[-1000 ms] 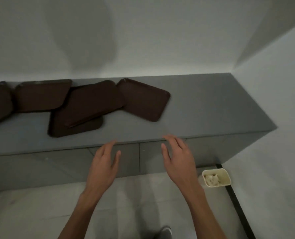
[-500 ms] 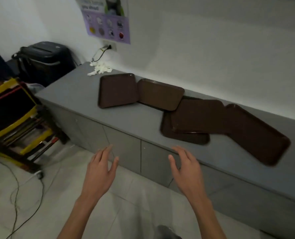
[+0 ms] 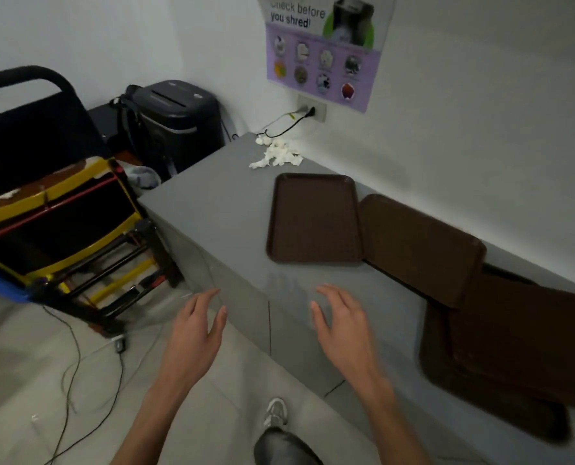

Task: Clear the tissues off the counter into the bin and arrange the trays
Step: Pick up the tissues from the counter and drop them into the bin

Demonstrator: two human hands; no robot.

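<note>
Left hand (image 3: 192,337) and right hand (image 3: 343,333), lower centre: both grips wide, fingers loosely spread, holding nothing, held out at the front edge of the bench (image 3: 219,209). Brown tray pile (image 3: 514,364) overlapping, lower right. Skewed tray (image 3: 420,246) right of centre, just beside the flat tray (image 3: 314,219) at centre. Tissues (image 3: 277,155) heaped at the bench's far corner, upper centre, below the wall socket (image 3: 311,110).

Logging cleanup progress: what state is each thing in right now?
Crumpled white tissues: heaped at the grey counter's far corner.
Brown plastic tray nearest the tissues: flat, rim up, empty.
Other brown trays: askew, overlapping.
Black plug: in the wall socket.
Left hand: open, empty.
Right hand: open, empty.
</note>
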